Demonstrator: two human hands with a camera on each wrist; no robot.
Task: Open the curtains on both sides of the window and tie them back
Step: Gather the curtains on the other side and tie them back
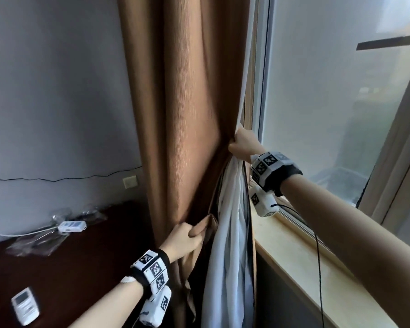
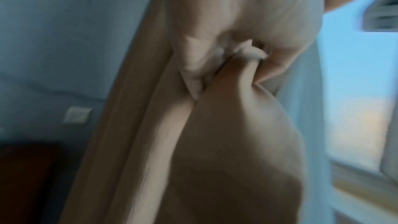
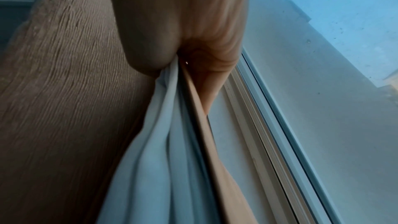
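Note:
A brown curtain (image 1: pixel 185 110) hangs bunched at the left side of the window (image 1: pixel 329 95), with a white sheer curtain (image 1: pixel 230 233) gathered behind its right edge. My right hand (image 1: pixel 242 143) grips the bunched edge of both fabrics high up beside the window frame; the right wrist view shows the white sheer curtain (image 3: pixel 159 142) falling from my fist beside the brown curtain (image 3: pixel 64 91). Lower down, my left hand (image 1: pixel 185 237) holds a brown fabric strip (image 1: pixel 206 227) against the curtain's front. The blurred left wrist view shows my fingers (image 2: pixel 247 52) curled round brown cloth (image 2: pixel 226 142).
A wooden windowsill (image 1: pixel 317 268) runs along the right with a black cable (image 1: pixel 318 256) hanging over it. A dark desk (image 1: pixel 69 268) at the left carries a white remote (image 1: pixel 25 306), a white adapter (image 1: pixel 72 226) and clear plastic wrap. A wall socket (image 1: pixel 130 182) sits beside the curtain.

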